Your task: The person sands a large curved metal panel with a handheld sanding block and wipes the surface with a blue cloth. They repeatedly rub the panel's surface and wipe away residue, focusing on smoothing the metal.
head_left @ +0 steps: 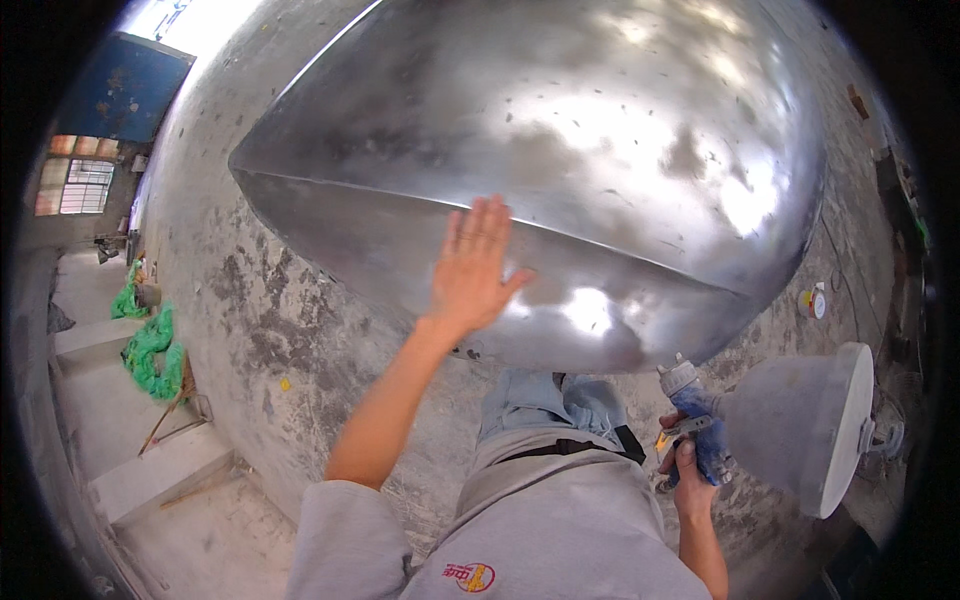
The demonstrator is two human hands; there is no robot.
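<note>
A large, shiny silver-grey metal form (pixel 390 120) with a pointed left end and a raised ridge fills the space before me. My left hand (pixel 472 268) lies flat against it, just below the ridge, fingers stretched out and thumb spread. Low on the right, my right hand (pixel 688 480) is wrapped round the handle of a blue spray gun (pixel 712 436). The gun carries a big grey cup (pixel 785 425) with a pale lid, tilted to the right. Its nozzle (pixel 680 376) sits near the form's lower edge.
A small round can (pixel 814 303) stands on the stained concrete floor (pixel 280 300) at the right. Green bundled sheeting (pixel 150 350) lies on the left beside wooden sticks and low pale blocks (pixel 160 475). A blue panel (pixel 128 88) rises at the upper left.
</note>
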